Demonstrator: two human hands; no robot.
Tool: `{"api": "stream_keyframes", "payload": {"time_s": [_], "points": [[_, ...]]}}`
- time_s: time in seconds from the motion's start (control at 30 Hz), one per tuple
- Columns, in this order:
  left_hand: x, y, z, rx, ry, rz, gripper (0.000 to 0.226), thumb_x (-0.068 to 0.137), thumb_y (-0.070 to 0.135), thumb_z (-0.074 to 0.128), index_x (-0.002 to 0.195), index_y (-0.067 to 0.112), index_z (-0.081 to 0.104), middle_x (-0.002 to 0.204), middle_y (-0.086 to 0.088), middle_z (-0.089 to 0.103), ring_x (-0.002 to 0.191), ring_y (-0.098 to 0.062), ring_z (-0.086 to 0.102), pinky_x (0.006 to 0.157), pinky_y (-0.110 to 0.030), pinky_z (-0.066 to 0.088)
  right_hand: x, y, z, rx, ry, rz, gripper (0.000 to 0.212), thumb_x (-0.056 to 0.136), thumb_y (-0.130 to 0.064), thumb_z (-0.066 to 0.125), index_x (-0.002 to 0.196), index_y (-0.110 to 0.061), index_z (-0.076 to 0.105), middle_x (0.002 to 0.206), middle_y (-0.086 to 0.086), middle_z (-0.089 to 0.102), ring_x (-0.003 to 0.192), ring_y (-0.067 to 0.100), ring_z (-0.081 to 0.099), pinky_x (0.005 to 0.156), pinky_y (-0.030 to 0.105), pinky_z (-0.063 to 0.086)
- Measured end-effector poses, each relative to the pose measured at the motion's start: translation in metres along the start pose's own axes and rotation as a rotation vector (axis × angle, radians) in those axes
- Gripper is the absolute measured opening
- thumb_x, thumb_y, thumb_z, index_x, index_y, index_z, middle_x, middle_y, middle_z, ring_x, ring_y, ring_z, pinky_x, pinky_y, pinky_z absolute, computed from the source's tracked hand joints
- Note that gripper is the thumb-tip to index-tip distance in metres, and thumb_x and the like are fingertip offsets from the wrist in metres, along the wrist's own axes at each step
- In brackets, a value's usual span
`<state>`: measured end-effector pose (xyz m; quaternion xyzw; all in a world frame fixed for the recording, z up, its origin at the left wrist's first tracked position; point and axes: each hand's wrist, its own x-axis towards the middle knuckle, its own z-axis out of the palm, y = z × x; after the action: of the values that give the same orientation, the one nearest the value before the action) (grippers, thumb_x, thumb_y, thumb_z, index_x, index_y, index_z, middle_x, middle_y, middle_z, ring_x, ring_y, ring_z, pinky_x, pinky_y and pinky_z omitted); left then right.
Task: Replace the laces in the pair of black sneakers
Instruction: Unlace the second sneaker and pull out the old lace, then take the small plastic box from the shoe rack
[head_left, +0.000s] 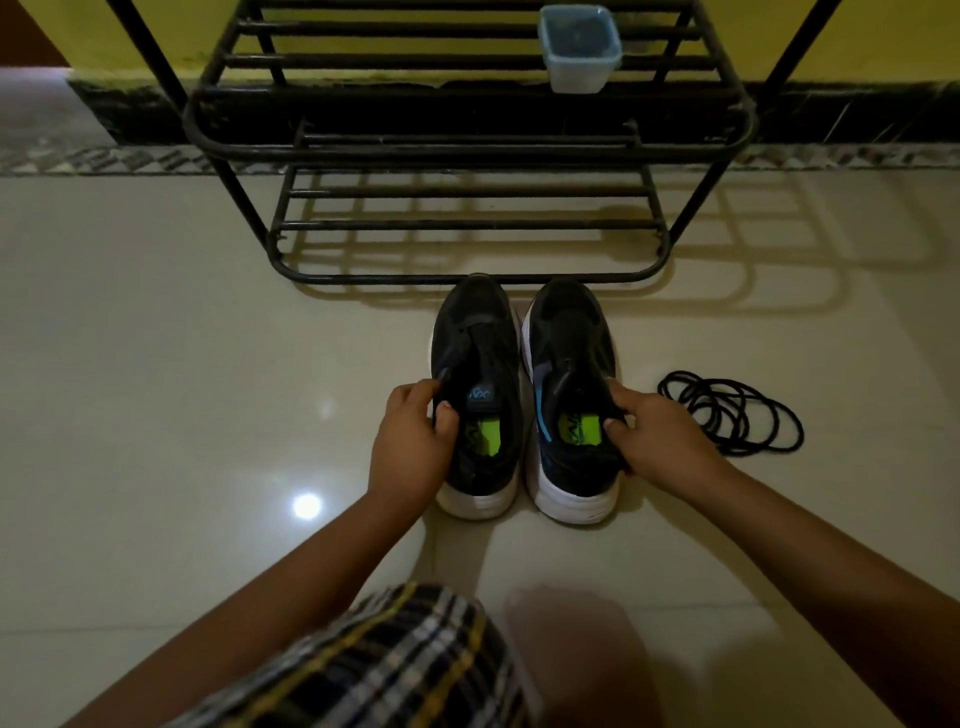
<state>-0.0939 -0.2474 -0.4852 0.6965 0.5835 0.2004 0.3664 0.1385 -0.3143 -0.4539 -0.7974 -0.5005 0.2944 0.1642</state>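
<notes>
Before the black metal shoe rack (467, 150), the left hand (410, 441) grips the left black white-soled sneaker's (478, 338) collar, the right hand (660, 436) the right sneaker's (569, 332); a coiled black lace (732, 410) lies just right.

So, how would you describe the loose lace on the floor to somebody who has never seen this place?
Find the black metal shoe rack against the wall; the pair of black sneakers stands on the pale tiled floor just in front of it. Right of the right-hand sneaker, apart from it, lies the loose lace. It is the only thin black cord there, in untidy loops, in no shoe.
</notes>
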Motion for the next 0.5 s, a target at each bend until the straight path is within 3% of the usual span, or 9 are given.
{"api": "stream_keyframes", "payload": {"time_s": [0.1, 0.13, 0.17, 0.23, 0.3, 0.37, 0.43, 0.5], "points": [[-0.004, 0.0, 0.0, 0.003, -0.001, 0.004, 0.032, 0.096, 0.022, 0.045, 0.125, 0.015, 0.054, 0.124, -0.01, 0.05, 0.09, -0.024, 0.06, 0.082, -0.04, 0.052, -0.02, -0.001, 0.021, -0.186, -0.023, -0.04, 0.044, 0.093, -0.017, 0.045, 0.138, -0.021, 0.048, 0.099, 0.021, 0.065, 0.085, 0.035, 0.064, 0.071, 0.034, 0.049], [-0.004, 0.001, -0.001, 0.007, -0.003, 0.008, 0.032, 0.096, 0.022, 0.045, 0.126, 0.015, 0.054, 0.123, -0.009, 0.05, 0.088, -0.022, 0.059, 0.082, -0.039, 0.052, -0.045, 0.006, 0.036, -0.328, 0.11, -0.108, 0.034, 0.094, -0.019, 0.043, 0.125, -0.019, 0.058, 0.092, 0.019, 0.062, 0.074, 0.034, 0.064, 0.064, 0.037, 0.05], [-0.004, 0.001, -0.002, 0.008, -0.008, 0.014, 0.032, 0.096, 0.022, 0.046, 0.126, 0.015, 0.054, 0.123, -0.009, 0.05, 0.086, -0.02, 0.059, 0.082, -0.037, 0.052, -0.073, 0.003, 0.045, -0.234, -0.062, 0.031, 0.025, 0.095, -0.021, 0.043, 0.105, -0.018, 0.065, 0.081, 0.014, 0.057, 0.061, 0.031, 0.061, 0.055, 0.038, 0.049], [-0.004, 0.003, -0.007, 0.005, -0.031, 0.025, 0.031, 0.096, 0.023, 0.046, 0.125, 0.016, 0.054, 0.123, -0.009, 0.05, 0.083, -0.017, 0.058, 0.081, -0.034, 0.051, -0.111, 0.021, 0.096, -0.15, -0.174, -0.082, 0.018, 0.091, -0.024, 0.045, 0.082, -0.022, 0.061, 0.066, 0.005, 0.054, 0.047, 0.025, 0.054, 0.046, 0.033, 0.044], [-0.002, 0.006, -0.013, 0.011, -0.068, 0.022, 0.03, 0.096, 0.026, 0.047, 0.125, 0.018, 0.053, 0.124, -0.008, 0.051, 0.086, -0.015, 0.058, 0.079, -0.031, 0.05, -0.129, 0.028, 0.129, -0.28, -0.068, -0.228, 0.008, 0.086, -0.027, 0.05, 0.081, -0.025, 0.056, 0.062, -0.001, 0.057, 0.045, 0.021, 0.053, 0.045, 0.03, 0.043], [0.003, 0.012, -0.024, 0.019, -0.079, 0.028, 0.031, 0.096, 0.028, 0.049, 0.125, 0.018, 0.053, 0.126, -0.004, 0.052, 0.087, -0.009, 0.057, 0.071, -0.018, 0.046, -0.096, 0.033, 0.095, -0.25, -0.212, -0.254, 0.014, 0.077, -0.034, 0.065, 0.079, -0.028, 0.052, 0.064, -0.002, 0.053, 0.044, 0.018, 0.051, 0.043, 0.029, 0.044], [0.01, 0.026, -0.041, 0.016, -0.046, 0.068, 0.033, 0.095, 0.03, 0.05, 0.125, 0.017, 0.053, 0.123, 0.002, 0.052, 0.083, 0.0, 0.053, 0.063, -0.007, 0.039, -0.046, 0.011, 0.009, -0.151, -0.126, -0.257, 0.027, 0.074, -0.048, 0.071, 0.088, -0.031, 0.055, 0.083, 0.0, 0.056, 0.053, 0.01, 0.052, 0.052, 0.028, 0.047], [0.024, 0.05, -0.061, -0.002, -0.005, 0.146, 0.029, 0.095, 0.029, 0.05, 0.122, 0.018, 0.055, 0.116, 0.007, 0.053, 0.08, 0.008, 0.05, 0.06, -0.002, 0.038, 0.01, -0.033, -0.061, -0.111, 0.07, -0.268, 0.029, 0.088, -0.044, 0.059, 0.115, -0.034, 0.057, 0.111, -0.005, 0.062, 0.078, 0.006, 0.056, 0.072, 0.024, 0.044]]}}
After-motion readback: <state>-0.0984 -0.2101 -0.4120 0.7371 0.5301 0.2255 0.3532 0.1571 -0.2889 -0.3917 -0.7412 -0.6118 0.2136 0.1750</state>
